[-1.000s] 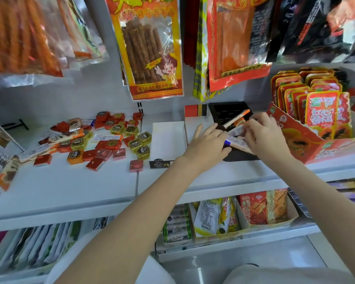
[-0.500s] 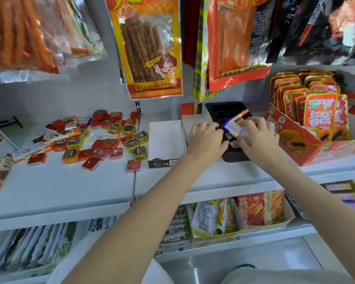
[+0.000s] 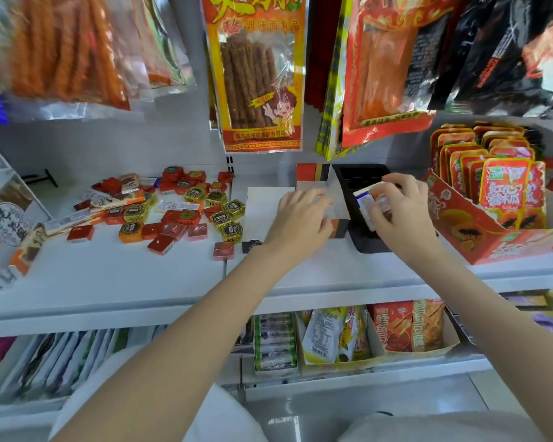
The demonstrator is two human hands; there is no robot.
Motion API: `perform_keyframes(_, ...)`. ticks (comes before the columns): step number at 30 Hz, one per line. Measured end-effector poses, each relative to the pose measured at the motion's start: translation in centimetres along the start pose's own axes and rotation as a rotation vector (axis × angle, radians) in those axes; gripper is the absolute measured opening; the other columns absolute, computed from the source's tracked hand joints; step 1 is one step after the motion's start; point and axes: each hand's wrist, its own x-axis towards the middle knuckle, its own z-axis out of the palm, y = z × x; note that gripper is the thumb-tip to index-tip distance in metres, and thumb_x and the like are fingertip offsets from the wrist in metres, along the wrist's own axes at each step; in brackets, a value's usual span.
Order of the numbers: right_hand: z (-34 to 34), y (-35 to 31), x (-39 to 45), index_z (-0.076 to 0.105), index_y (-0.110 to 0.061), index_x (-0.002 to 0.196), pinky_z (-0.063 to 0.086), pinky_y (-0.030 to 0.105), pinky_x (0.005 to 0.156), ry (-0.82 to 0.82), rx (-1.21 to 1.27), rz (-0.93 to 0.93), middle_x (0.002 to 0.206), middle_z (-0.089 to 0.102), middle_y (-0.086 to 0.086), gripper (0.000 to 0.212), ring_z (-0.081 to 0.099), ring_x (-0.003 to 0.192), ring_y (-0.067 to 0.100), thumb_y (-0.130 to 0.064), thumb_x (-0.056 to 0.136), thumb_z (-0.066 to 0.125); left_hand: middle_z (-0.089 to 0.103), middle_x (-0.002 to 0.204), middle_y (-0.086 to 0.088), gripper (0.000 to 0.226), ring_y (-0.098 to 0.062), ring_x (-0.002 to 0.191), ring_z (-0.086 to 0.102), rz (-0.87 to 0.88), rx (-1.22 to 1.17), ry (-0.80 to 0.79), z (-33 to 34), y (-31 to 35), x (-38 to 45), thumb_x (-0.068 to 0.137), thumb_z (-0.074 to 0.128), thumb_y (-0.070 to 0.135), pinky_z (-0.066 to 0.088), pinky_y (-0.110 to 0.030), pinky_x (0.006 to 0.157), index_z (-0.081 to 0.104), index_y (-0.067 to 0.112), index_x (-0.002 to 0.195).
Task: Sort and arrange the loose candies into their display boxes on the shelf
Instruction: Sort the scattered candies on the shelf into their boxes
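**Desk editor:** What does the frame show?

**Photographer:** A person stands at a white shelf [image 3: 115,275], sorting sweets. The right hand [image 3: 403,215] pinches a small bundle of candy sticks [image 3: 369,202] in clear wrappers with blue ends, held over the black display box [image 3: 361,186] near the shelf's back edge. Its fingers [image 3: 396,181] curl round the bundle.

**Desk editor:** And the other hand?

**Photographer:** The left hand [image 3: 300,218] rests on the white display box [image 3: 268,202] just left of the black one, fingers loosely bent over its flap. I cannot tell whether it grips the cardboard or only steadies it.

**Desk editor:** How far along is the job?

**Photographer:** Early, by my reading. A scatter of loose candies [image 3: 179,215], red squares and gold-foil squares, lies across the left half of the shelf, with a few long wrapped sticks [image 3: 74,223] toward the left edge. One red square [image 3: 223,251] sits alone near the front edge. Only the bundle in hand appears to be going in; what the black box already holds is hidden. The red box of snack packs [image 3: 479,231] at the right end stands full.
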Motion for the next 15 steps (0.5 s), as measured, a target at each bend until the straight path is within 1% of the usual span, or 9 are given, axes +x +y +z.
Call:
perform_keyframes(2,1.1,-2.3,0.3,0.062,0.0,0.103,0.034,0.045,0.093,-0.021,0.012,-0.069,0.12,0.05,0.023,0.024,0.04,0.113,0.042,-0.013,0.085,0.053,0.04,0.141,-0.002,0.038,-0.021,0.13,0.033,-0.048,0.027,0.008,-1.6,-2.1,-1.7,0.094,0.041,0.019,0.015,-0.031,0.108,0.046,0.015,0.131)
perform_keyframes(5,3.1,-6.7,1.8,0.06,0.0,0.105,0.038,0.044,0.087,-0.064,0.037,-0.15,0.116,0.053,0.022,0.029,0.045,0.109,0.042,-0.015,0.082,0.05,0.039,0.142,-0.001,0.039,-0.02,0.13,0.032,-0.191,0.06,0.023,-4.1,-6.2,-4.9,0.094,0.042,0.019,0.018,-0.033,0.109,0.045,0.016,0.133)
perform_keyframes(6,3.7,-8.6,2.4,0.058,-0.002,0.112,0.037,0.042,0.088,-0.12,0.073,-0.158,0.118,0.052,0.02,0.031,0.045,0.11,0.04,-0.017,0.085,0.05,0.038,0.143,-0.001,0.041,-0.02,0.132,0.031,-0.244,0.068,0.005,-4.8,-7.7,-6.0,0.093,0.043,0.02,0.019,-0.035,0.11,0.042,0.017,0.134)
perform_keyframes(8,5.3,-11.9,3.0,0.046,-0.013,0.131,0.033,0.037,0.096,-0.381,0.165,-0.236,0.131,0.048,0.013,0.041,0.043,0.12,0.032,-0.024,0.092,0.051,0.029,0.149,-0.002,0.049,-0.023,0.137,0.024,-0.342,0.104,-0.107,-5.5,-10.5,-8.1,0.093,0.045,0.024,0.018,-0.042,0.112,0.033,0.02,0.14)
perform_keyframes(10,6.9,-14.5,3.0,0.034,-0.024,0.139,0.023,0.04,0.108,-0.633,0.02,-0.374,0.142,0.042,0.007,0.052,0.039,0.128,0.026,-0.036,0.091,0.05,0.014,0.155,0.0,0.059,-0.027,0.141,0.013,-0.407,0.135,-0.274,-5.8,-13.0,-9.7,0.092,0.046,0.032,0.016,-0.046,0.115,0.021,0.025,0.145)
perform_keyframes(11,7.5,-15.3,3.0,0.035,-0.028,0.139,0.015,0.046,0.112,-0.688,-0.084,-0.423,0.144,0.04,0.004,0.055,0.036,0.131,0.025,-0.042,0.089,0.051,0.009,0.156,0.001,0.062,-0.029,0.142,0.009,-0.423,0.141,-0.332,-6.0,-13.9,-10.2,0.091,0.046,0.035,0.015,-0.048,0.115,0.017,0.028,0.145)
perform_keyframes(13,8.1,-16.1,3.1,0.043,-0.03,0.133,0.003,0.053,0.113,-0.712,-0.201,-0.443,0.144,0.039,0.001,0.053,0.032,0.134,0.023,-0.047,0.084,0.056,0.008,0.156,0.004,0.06,-0.03,0.141,0.009,-0.419,0.122,-0.36,-6.2,-15.0,-10.6,0.091,0.047,0.036,0.016,-0.05,0.114,0.019,0.03,0.145)
perform_keyframes(14,8.1,-16.1,3.3,0.047,-0.03,0.13,0.004,0.053,0.113,-0.716,-0.194,-0.433,0.143,0.039,0.001,0.051,0.033,0.133,0.022,-0.045,0.083,0.059,0.011,0.155,0.005,0.057,-0.029,0.14,0.012,-0.402,0.102,-0.339,-6.4,-15.3,-10.7,0.091,0.047,0.033,0.019,-0.049,0.113,0.024,0.029,0.144)
perform_keyframes(15,8.1,-15.9,3.5,0.05,-0.028,0.127,0.01,0.049,0.113,-0.726,-0.154,-0.424,0.142,0.041,0.001,0.048,0.034,0.132,0.022,-0.042,0.082,0.061,0.016,0.153,0.005,0.054,-0.028,0.138,0.016,-0.379,0.085,-0.311,-6.6,-15.6,-10.7,0.091,0.048,0.03,0.021,-0.048,0.112,0.028,0.029,0.142)
